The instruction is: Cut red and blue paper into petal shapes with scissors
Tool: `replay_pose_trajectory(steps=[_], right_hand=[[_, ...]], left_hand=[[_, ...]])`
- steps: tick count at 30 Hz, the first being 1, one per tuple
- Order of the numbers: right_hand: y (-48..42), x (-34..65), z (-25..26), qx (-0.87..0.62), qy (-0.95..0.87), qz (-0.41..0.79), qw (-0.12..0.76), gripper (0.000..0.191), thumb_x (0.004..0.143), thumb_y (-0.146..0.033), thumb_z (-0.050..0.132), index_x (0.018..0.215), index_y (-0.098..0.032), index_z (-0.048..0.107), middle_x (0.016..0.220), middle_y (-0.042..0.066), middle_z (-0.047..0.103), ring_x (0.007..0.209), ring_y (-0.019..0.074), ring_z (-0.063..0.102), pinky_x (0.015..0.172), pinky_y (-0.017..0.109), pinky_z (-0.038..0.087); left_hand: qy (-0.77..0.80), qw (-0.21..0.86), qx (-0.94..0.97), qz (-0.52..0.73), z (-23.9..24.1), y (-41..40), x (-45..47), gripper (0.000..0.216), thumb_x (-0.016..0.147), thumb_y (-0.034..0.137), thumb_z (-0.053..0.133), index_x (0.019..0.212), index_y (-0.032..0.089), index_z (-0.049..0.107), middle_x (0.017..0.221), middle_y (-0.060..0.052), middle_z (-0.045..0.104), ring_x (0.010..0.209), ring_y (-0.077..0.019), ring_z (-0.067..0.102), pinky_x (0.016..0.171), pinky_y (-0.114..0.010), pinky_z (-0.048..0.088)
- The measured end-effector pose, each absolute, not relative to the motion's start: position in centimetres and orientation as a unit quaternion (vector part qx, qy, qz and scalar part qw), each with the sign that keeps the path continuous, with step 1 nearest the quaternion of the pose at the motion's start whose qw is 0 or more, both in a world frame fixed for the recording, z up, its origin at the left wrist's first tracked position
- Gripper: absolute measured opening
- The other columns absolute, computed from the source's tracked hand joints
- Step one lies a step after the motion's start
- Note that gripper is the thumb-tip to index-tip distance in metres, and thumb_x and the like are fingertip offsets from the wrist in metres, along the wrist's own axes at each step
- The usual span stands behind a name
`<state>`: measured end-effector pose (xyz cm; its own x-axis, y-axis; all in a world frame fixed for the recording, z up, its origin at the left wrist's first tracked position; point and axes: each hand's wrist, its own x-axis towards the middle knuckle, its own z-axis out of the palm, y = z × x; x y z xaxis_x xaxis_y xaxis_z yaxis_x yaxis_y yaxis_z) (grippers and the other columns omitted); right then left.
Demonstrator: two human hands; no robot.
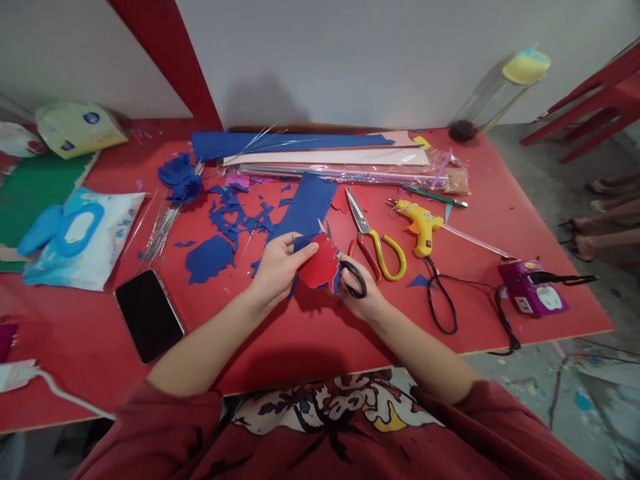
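My left hand pinches a red paper cutout that lies against a long blue paper strip, both held just above the red table. My right hand grips black-handled scissors, their blades open and pointing up along the right edge of the red cutout. Blue paper scraps and a larger blue cut shape lie to the left of my left hand.
Red-and-yellow-handled scissors, a yellow glue gun with a black cord, and a purple power strip lie to the right. A black phone and a wet-wipes pack sit on the left. Paper sheets lie along the wall.
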<state>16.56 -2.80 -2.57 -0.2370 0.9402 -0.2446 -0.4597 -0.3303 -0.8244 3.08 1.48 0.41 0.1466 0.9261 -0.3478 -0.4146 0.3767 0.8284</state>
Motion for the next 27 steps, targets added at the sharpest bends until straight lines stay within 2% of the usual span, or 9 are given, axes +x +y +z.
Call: replay_pose_trajectory(steps=[5,11,19,24,27], right_hand=[[-2.7,16.7,-2.7,-0.366,-0.298,0.738,0.482,0.045,0.058,-0.052,0.075,0.085,-0.021,0.057,0.055,-0.006,0.04,0.046,0.0064,0.027,0.043,0.021,0.021],[-2.6,16.7,-2.5,-0.388,-0.286,0.742,0.466,0.047,0.051,-0.053,0.078,0.081,-0.023,0.058,0.055,-0.007,0.041,0.044,0.0061,0.031,0.042,0.02,0.026],[-2.4,16.6,-2.6,-0.364,-0.299,0.744,0.474,0.046,0.054,-0.05,0.077,0.081,-0.021,0.054,0.049,-0.009,0.039,0.039,0.0045,0.028,0.039,0.019,0.02],[-2.3,16.5,-3.1,-0.354,-0.297,0.738,0.493,0.047,0.056,-0.049,0.077,0.084,-0.02,0.054,0.053,-0.008,0.048,0.038,0.0047,0.033,0.038,0.02,0.021],[-2.3,16.6,-3.0,-0.352,-0.29,0.728,0.512,0.045,0.06,-0.049,0.075,0.089,-0.021,0.055,0.059,-0.006,0.051,0.041,0.0059,0.039,0.039,0.021,0.026]], left_hand=[[0.475,0.659,0.35,0.466,0.9,1.8,2.4,0.029,0.049,0.026,0.081,0.059,0.014,0.056,0.055,0.003,0.063,0.048,-0.0085,0.056,0.052,-0.02,0.046],[0.503,0.606,0.437,0.434,1.8,2.1,1.7,0.024,0.055,0.025,0.077,0.059,0.015,0.056,0.052,0.004,0.056,0.046,-0.0081,0.051,0.048,-0.02,0.041],[0.501,0.609,0.45,0.42,1.8,2.3,1.3,0.026,0.055,0.027,0.077,0.061,0.015,0.055,0.054,0.003,0.058,0.048,-0.0081,0.052,0.05,-0.02,0.041],[0.5,0.616,0.454,0.405,1.9,2.4,1.1,0.026,0.054,0.028,0.077,0.063,0.015,0.056,0.056,0.002,0.059,0.048,-0.0091,0.053,0.049,-0.021,0.042],[0.486,0.629,0.478,0.373,1.9,2.5,0.9,0.024,0.058,0.029,0.075,0.063,0.015,0.056,0.055,0.002,0.06,0.047,-0.0102,0.054,0.049,-0.022,0.042]])
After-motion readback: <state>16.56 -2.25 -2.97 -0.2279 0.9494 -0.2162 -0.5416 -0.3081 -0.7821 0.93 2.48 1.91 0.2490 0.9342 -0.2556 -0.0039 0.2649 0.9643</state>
